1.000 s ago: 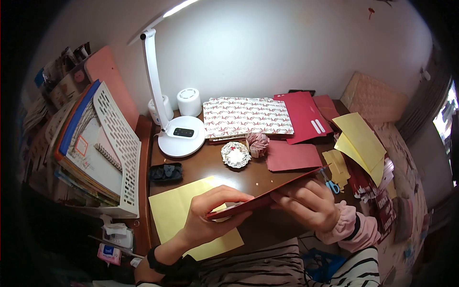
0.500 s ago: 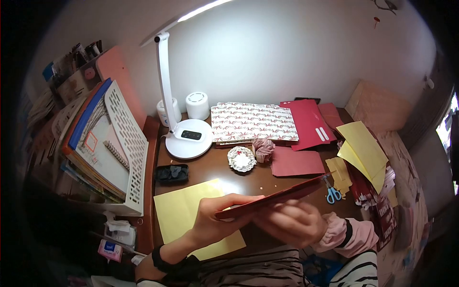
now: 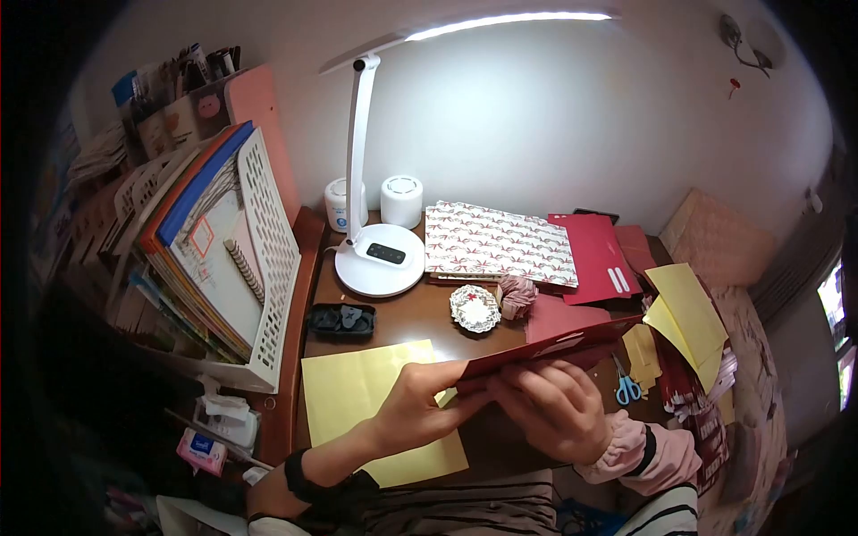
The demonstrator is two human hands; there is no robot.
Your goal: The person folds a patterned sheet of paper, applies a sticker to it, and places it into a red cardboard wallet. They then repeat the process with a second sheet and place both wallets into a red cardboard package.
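A dark red piece of folded paper (image 3: 572,340), stiff and flat with a pale patch, is held up over the desk, tilted and seen nearly edge-on. My left hand (image 3: 424,397) pinches its left end between thumb and fingers. Against its near lower side, my right hand (image 3: 559,411) has its fingers bent and pressed together on the paper; the fingertips are partly hidden. Below my left forearm lies a yellow sheet (image 3: 349,393). Blue-handled scissors (image 3: 628,388) rest on the desk to the right of my right hand.
A white desk lamp (image 3: 380,272) stands at the back. Near it are patterned sheets (image 3: 500,243), a red folder (image 3: 594,259), a lacy round dish (image 3: 475,309), a ball of pink twine (image 3: 517,297) and a black tray (image 3: 341,320). A white file rack (image 3: 273,308) borders the left.
The view has shifted, so the desk things appear farther right. The red paper has turned to show more of its near face, and my right fingers have moved up against it.
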